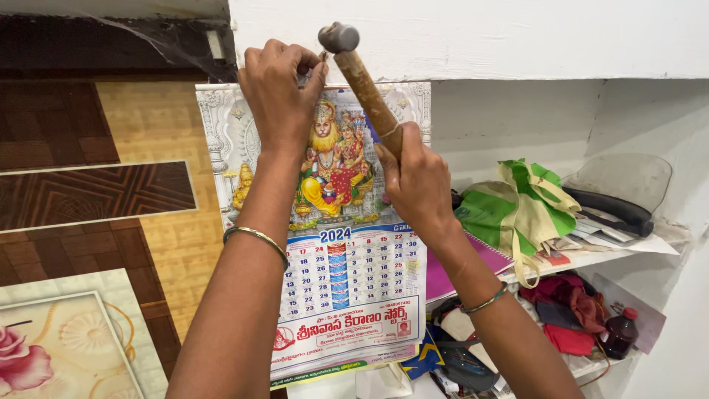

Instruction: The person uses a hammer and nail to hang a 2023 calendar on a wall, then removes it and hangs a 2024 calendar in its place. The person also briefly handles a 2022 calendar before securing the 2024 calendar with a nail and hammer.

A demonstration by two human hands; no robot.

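My right hand (417, 181) grips the wooden handle of a hammer (363, 81), whose grey metal head sits high against the white wall near the top edge of a wall calendar (347, 295). My left hand (281, 92) is closed at the calendar's top edge, fingers pinched just left of the hammer head; whatever it pinches is hidden. The calendar hangs flat, with a colourful picture above and a printed date grid below. Both wrists wear thin bangles.
A patterned wooden door (96, 192) stands to the left. To the right, wall shelves (591, 258) hold a green and white cloth bag (517, 210), a dark helmet visor (617, 199), papers, red cloths and a small dark bottle (619, 334).
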